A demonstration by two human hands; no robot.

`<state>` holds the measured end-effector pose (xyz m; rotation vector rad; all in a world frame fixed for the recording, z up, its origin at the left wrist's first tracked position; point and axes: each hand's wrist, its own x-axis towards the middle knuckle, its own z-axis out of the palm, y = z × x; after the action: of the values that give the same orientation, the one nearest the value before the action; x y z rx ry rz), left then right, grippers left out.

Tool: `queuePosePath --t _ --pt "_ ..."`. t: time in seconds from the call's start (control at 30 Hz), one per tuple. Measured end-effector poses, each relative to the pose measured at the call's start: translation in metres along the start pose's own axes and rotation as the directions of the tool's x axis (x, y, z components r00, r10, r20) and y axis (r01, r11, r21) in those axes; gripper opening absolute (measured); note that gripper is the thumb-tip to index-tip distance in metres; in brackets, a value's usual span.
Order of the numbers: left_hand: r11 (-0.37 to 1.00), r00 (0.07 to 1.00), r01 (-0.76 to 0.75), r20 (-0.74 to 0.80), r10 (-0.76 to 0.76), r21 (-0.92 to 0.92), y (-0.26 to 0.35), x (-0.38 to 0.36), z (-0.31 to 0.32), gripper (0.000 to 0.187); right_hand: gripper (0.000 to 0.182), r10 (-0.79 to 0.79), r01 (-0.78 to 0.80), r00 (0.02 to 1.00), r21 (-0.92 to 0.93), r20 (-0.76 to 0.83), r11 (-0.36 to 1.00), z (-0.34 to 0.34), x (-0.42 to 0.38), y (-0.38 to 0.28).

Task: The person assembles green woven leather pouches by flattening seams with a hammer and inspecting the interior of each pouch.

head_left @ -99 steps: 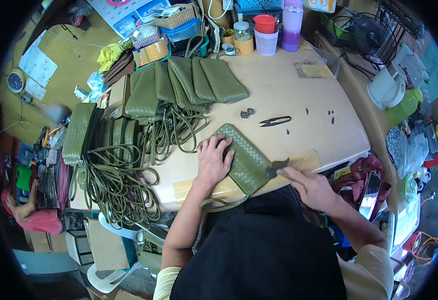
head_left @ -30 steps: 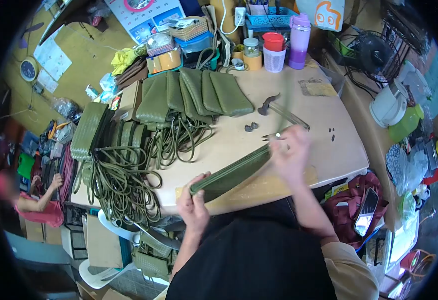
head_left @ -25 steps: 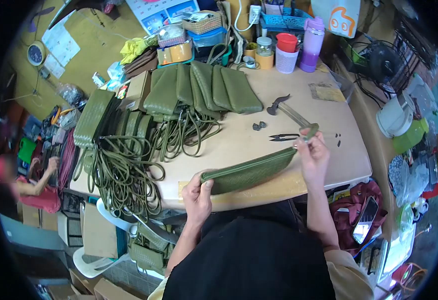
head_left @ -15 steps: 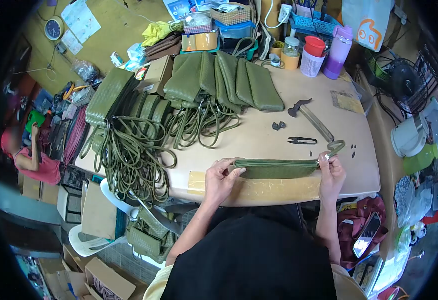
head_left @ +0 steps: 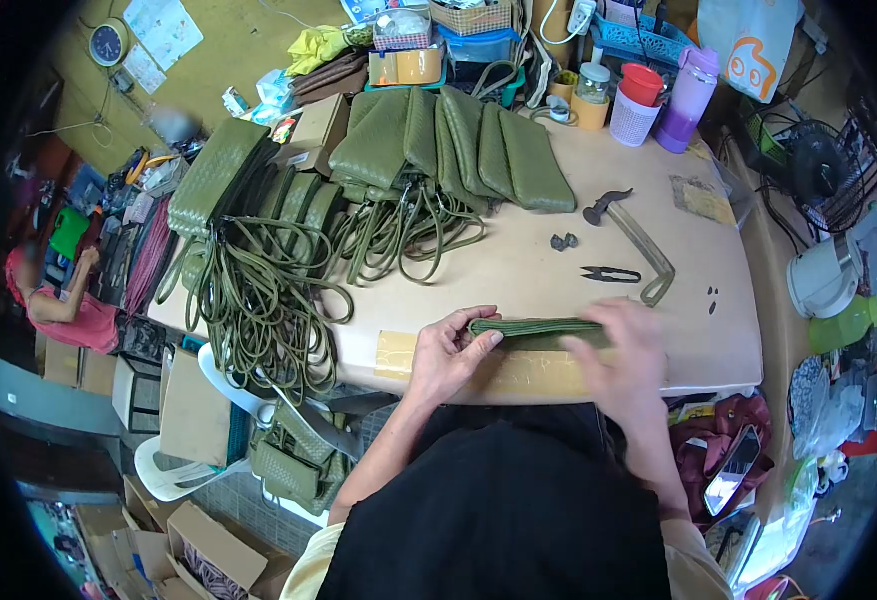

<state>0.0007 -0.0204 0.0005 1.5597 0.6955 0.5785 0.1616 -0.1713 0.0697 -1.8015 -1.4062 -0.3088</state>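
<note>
My left hand (head_left: 448,357) pinches the left end of a flat green zippered pouch (head_left: 538,328), thumb on the near side. The zipper edge faces up, just above the table's front edge. My right hand (head_left: 623,355) is smeared by motion at the pouch's right end and covers it. Whether its fingers grip the pouch cannot be made out. A green strap loop (head_left: 655,290) shows beyond the right hand, close to the hammer (head_left: 643,240). Black thread snips (head_left: 610,274) lie on the table behind the pouch.
Several green woven pouches (head_left: 508,155) are stacked at the back, their straps (head_left: 268,300) hanging toward the front left. Small dark pieces (head_left: 564,242) lie near the hammer. A purple bottle (head_left: 686,105) and red cup (head_left: 640,86) stand back right. Another person (head_left: 68,310) is far left.
My right hand has let go of the zipper's right end and moved left over the pouch, blurring. My left hand keeps its hold. The view has shifted slightly.
</note>
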Motion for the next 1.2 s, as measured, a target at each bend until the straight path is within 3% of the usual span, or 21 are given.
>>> queuePosePath --t 0.07,0.1,0.17,0.2,0.27,0.33,0.63,0.7,0.77,0.83,0.9,0.97,1.0,1.03,1.07,1.13,1.2 --pt "1.0 1.0 -0.007 -0.01 0.007 0.006 0.001 0.0 -0.001 0.035 0.037 -0.038 0.033 0.989 0.036 0.142 0.999 0.024 0.009 -0.003" --pt "0.999 1.0 0.002 -0.006 -0.002 0.038 0.002 0.0 -0.002 0.033 0.037 -0.042 0.036 0.989 0.04 0.143 0.999 0.035 0.011 -0.002" --pt "0.997 1.0 0.012 -0.007 -0.012 0.07 0.0 0.0 -0.002 0.031 0.032 0.017 -0.039 0.935 0.054 0.355 0.998 0.051 0.014 0.0" --pt "0.997 1.0 0.003 -0.006 -0.002 0.08 -0.005 0.001 -0.002 0.027 0.032 0.014 -0.036 0.934 0.056 0.357 0.998 0.054 0.018 0.0" --pt "0.996 1.0 -0.005 -0.001 0.005 0.089 -0.007 0.002 0.0 0.023 0.021 0.092 -0.087 0.834 -0.034 0.545 0.996 0.058 0.023 0.001" --pt "0.994 1.0 -0.005 -0.005 0.005 -0.109 -0.005 0.003 0.003 0.02 0.019 0.121 -0.133 0.831 -0.018 0.543 0.991 0.06 0.024 0.004" --pt "0.947 0.992 0.115 0.082 -0.094 -0.299 -0.02 0.005 0.002 0.016 0.016 0.187 -0.238 0.787 0.009 0.588 0.971 0.062 0.019 0.012" --pt "0.957 0.997 0.075 0.048 -0.064 -0.281 -0.013 0.001 0.002 0.015 0.016 0.179 -0.229 0.777 0.006 0.603 0.973 0.056 0.016 0.015" --pt "0.964 0.999 0.034 0.027 -0.028 -0.263 -0.004 -0.002 0.0 0.016 0.011 0.024 0.054 0.896 -0.163 0.443 0.985 0.031 0.015 0.019" --pt "0.911 0.923 -0.377 -0.153 0.354 -0.165 0.002 -0.001 -0.011 0.018 0.009 -0.015 0.087 0.938 -0.196 0.345 0.977 -0.003 0.022 0.025" --pt "0.921 0.928 -0.372 -0.048 0.369 -0.116 0.003 -0.003 -0.014 0.02 0.012 -0.178 0.215 0.974 -0.325 0.141 0.921 -0.009 0.011 0.035" --pt "0.944 0.946 -0.319 0.087 0.312 0.088 -0.002 -0.002 -0.013 0.018 0.013 -0.181 0.233 0.966 -0.325 0.184 0.916 0.005 -0.015 0.063" --pt "0.944 0.945 -0.32 0.097 0.311 0.084 -0.009 -0.002 -0.01 0.018 0.014 -0.192 0.258 0.955 -0.311 0.228 0.915 0.01 -0.03 0.077" --pt "0.959 0.978 -0.176 0.146 0.146 0.22 -0.017 -0.001 -0.006 0.018 0.013 -0.078 0.192 0.92 -0.268 0.384 0.944 0.012 -0.039 0.082" --pt "0.932 0.985 -0.038 0.17 -0.025 0.36 -0.027 0.001 -0.004 0.017 0.013 -0.072 0.186 0.923 -0.273 0.378 0.944 0.008 -0.042 0.086" --pt "0.948 0.987 -0.098 0.15 0.054 0.302 -0.038 0.006 -0.002 0.016 0.016 0.149 -0.122 0.799 -0.086 0.583 0.989 -0.008 -0.034 0.081" --pt "0.961 0.978 0.012 0.196 -0.069 0.276 -0.025 0.011 -0.003 0.018 0.019 0.198 -0.227 0.795 -0.022 0.573 0.974 -0.017 -0.015 0.089"
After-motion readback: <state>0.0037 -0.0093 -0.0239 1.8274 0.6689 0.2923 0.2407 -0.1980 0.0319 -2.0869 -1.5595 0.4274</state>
